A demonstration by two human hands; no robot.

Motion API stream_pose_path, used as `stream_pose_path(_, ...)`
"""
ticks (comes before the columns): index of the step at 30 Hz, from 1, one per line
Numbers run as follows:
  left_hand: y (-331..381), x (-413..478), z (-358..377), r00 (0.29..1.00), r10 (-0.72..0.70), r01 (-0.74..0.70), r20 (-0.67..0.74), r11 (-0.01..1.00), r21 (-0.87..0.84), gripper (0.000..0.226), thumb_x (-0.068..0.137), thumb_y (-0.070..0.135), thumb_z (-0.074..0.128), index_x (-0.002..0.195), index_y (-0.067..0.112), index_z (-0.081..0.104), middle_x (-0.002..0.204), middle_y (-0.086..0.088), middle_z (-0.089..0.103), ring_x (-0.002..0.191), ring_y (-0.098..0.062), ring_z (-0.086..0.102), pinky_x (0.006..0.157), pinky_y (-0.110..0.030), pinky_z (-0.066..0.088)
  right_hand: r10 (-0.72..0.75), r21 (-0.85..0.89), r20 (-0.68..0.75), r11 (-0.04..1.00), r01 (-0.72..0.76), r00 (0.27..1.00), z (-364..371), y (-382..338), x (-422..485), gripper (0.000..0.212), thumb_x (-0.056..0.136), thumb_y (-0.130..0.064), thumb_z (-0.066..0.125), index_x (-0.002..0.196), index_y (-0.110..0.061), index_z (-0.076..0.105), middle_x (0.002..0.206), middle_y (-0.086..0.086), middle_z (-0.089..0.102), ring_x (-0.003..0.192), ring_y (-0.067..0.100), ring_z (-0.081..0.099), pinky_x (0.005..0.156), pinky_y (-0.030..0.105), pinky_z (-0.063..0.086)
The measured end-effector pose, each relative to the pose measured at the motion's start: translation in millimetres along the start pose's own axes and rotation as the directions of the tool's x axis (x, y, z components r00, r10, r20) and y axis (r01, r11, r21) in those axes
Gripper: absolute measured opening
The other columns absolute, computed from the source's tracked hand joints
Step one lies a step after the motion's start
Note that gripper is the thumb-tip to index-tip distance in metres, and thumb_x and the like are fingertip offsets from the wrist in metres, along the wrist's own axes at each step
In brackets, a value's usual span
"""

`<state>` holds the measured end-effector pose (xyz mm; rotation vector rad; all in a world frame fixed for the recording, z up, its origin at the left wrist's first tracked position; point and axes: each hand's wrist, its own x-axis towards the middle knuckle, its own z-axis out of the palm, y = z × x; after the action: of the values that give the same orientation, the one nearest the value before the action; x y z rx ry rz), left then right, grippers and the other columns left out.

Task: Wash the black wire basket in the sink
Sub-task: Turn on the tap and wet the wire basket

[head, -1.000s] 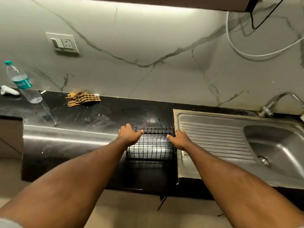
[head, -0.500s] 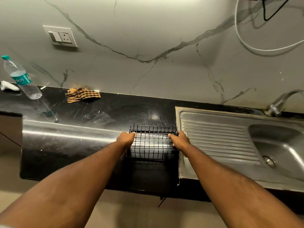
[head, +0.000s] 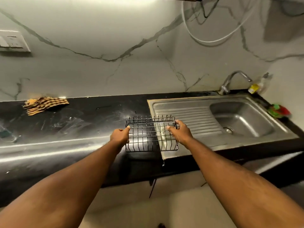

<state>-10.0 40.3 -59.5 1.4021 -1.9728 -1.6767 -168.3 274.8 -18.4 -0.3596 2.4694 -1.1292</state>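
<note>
You stand at a long dark surface with a steel sink set into its right end: a ribbed drainboard nearest you, the bowl beyond it, and a tap at the back wall. The black wire basket straddles the seam between the surface and the drainboard, seemingly lifted, though contact below is hard to judge. Your left hand is closed on its left end wall; your right hand is curled over its right end, fingers through the wires. This looks like the carrying step, with washing not begun. Next you'd need to take the basket rightward over the drainboard, lower it into the bowl under the tap, then free one hand for the water.
</note>
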Motion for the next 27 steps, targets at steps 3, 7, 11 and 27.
stream_pose_path(3, 8, -14, 25, 0.997, -0.002, 0.004, 0.083, 1.000, -0.023, 0.039, 0.099, 0.046, 0.064, 0.088, 0.009, 0.060, 0.082, -0.012, 0.062, 0.071, -0.029, 0.070, 0.085, -0.046, 0.061, 0.046, 0.023, -0.059, 0.999, -0.045, 0.997, -23, 21, -19, 0.069, 0.095, -0.047, 0.067, 0.153, -0.022, 0.041, 0.138, 0.010, 0.057, 0.108, 0.019, 0.053, 0.090, 0.032, 0.043)
stream_pose_path(7, 15, -25, 58, 0.982, -0.028, 0.031, 0.185, 0.999, -0.013, 0.044, 0.099, 0.046, 0.066, 0.093, 0.003, 0.063, 0.090, -0.015, 0.067, 0.074, -0.031, 0.070, 0.073, -0.041, 0.058, 0.117, 0.069, -0.129, 0.992, -0.109, 0.985, -53, 44, -34, 0.070, 0.093, -0.046, 0.067, 0.153, -0.022, 0.040, 0.148, 0.011, 0.054, 0.127, 0.028, 0.057, 0.105, 0.039, 0.048)
stream_pose_path(11, 34, -44, 105, 0.963, 0.015, -0.023, 0.268, 0.999, 0.027, 0.049, 0.098, 0.048, 0.066, 0.098, -0.001, 0.067, 0.091, -0.016, 0.068, 0.077, -0.032, 0.069, 0.081, -0.048, 0.062, 0.128, 0.083, -0.183, 0.990, -0.115, 0.975, -100, 76, -34, 0.072, 0.092, -0.046, 0.066, 0.154, -0.021, 0.039, 0.154, 0.010, 0.048, 0.135, 0.030, 0.052, 0.111, 0.045, 0.046)
stream_pose_path(27, 133, -94, 340, 0.956, 0.075, -0.105, 0.285, 0.990, 0.091, 0.046, 0.098, 0.052, 0.065, 0.104, 0.007, 0.069, 0.099, -0.011, 0.074, 0.084, -0.027, 0.076, 0.078, -0.040, 0.065, 0.143, 0.079, -0.195, 0.988, -0.130, 0.970, -298, 226, 45, 0.072, 0.094, -0.053, 0.062, 0.154, -0.022, 0.038, 0.143, 0.010, 0.056, 0.110, 0.024, 0.066, 0.092, 0.043, 0.056)
